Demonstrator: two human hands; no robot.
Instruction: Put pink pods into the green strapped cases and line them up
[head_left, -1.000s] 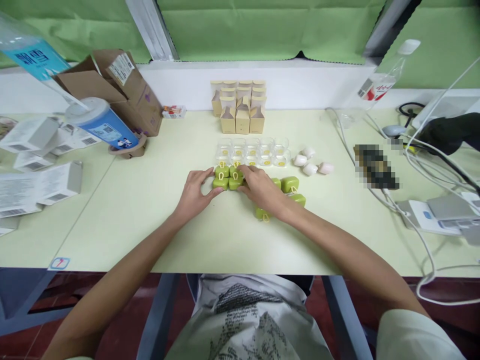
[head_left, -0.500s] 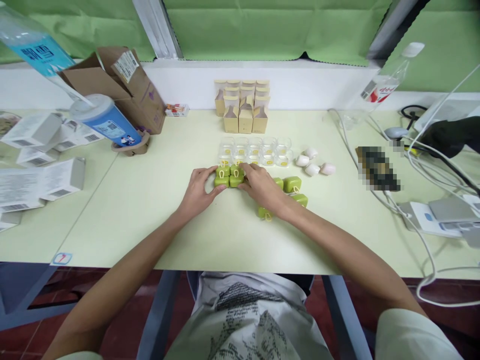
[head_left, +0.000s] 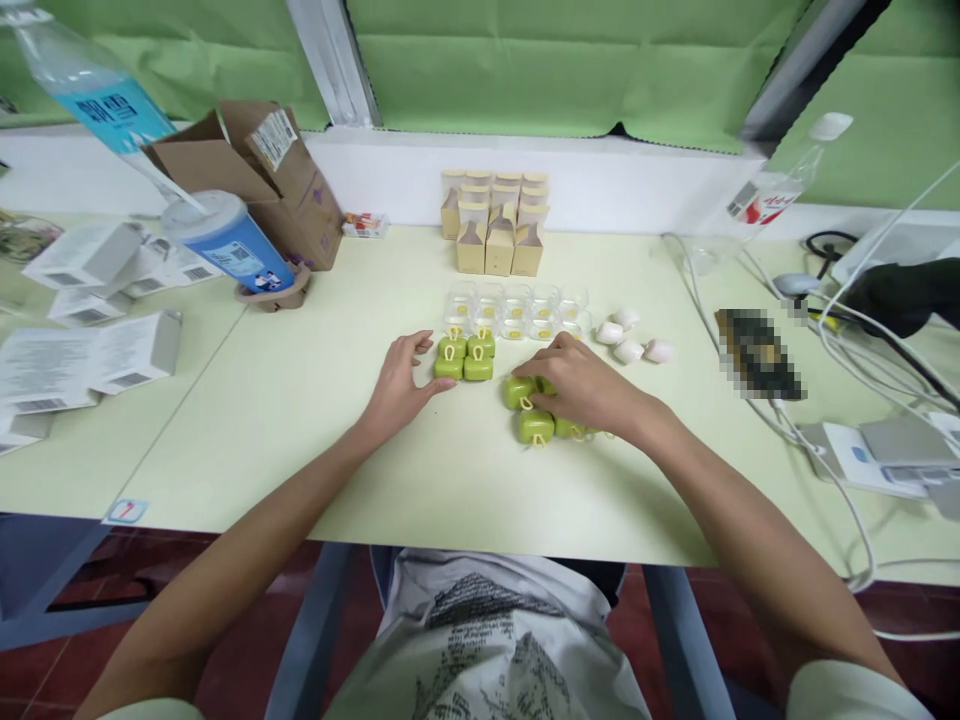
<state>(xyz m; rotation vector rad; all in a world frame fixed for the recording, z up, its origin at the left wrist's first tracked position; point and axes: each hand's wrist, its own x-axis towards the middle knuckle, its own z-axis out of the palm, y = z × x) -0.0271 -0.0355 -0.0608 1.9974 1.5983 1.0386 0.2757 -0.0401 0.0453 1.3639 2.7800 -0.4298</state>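
Note:
My left hand (head_left: 397, 388) rests on the table, thumb and fingers apart. It lies beside a tight block of small green cases with cream loops (head_left: 478, 369), the thumb close to the nearest case. My right hand (head_left: 589, 382) reaches over a looser group of the same green cases on the right. Its thumb and fingertips close around the left one of these, a green case (head_left: 516, 392). Another green case (head_left: 536, 428) sits just in front of it. More cases are partly hidden under the right hand.
Behind the cases stand clear plastic cups (head_left: 516, 310) in rows, with several pale pink-white pods (head_left: 628, 350) to their right. Open cardboard boxes (head_left: 500, 245) stand against the wall. Cables and a white device (head_left: 855, 460) occupy the right; a blue cup (head_left: 232, 245) and white cartons the left.
My right hand has moved right, from the block of green cases to the looser group. My left hand has loosened, its fingers coming away from the block. The view has shifted slightly.

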